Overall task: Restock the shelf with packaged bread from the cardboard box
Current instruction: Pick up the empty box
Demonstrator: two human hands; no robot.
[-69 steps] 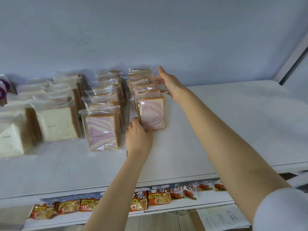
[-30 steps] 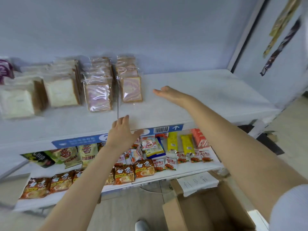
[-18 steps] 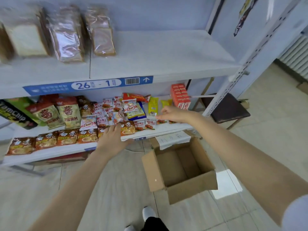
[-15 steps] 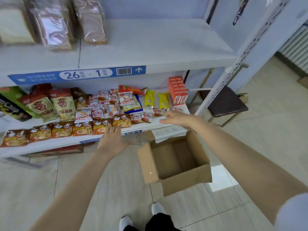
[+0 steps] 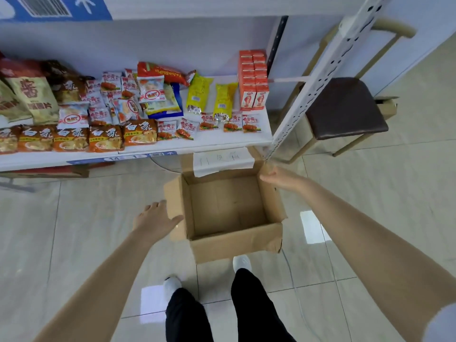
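From the head camera, the cardboard box (image 5: 228, 211) is sitting open on the floor (image 5: 74, 230) just below the lower shelf (image 5: 202, 143), and no packaged bread is showing inside it; its bottom is looking bare. The left hand (image 5: 158, 217) is hanging released, fingers spread, touching or just beside the box's left flap. The right hand (image 5: 276, 178) is hovering loosely curled, grasping nothing, at the far right corner. The box is lying between both hands, the left one nearer its wall. Its opening is facing straight up, with free room above; the shelf post (image 5: 311, 85) is crowding the right side, and the person's feet are standing just behind it.
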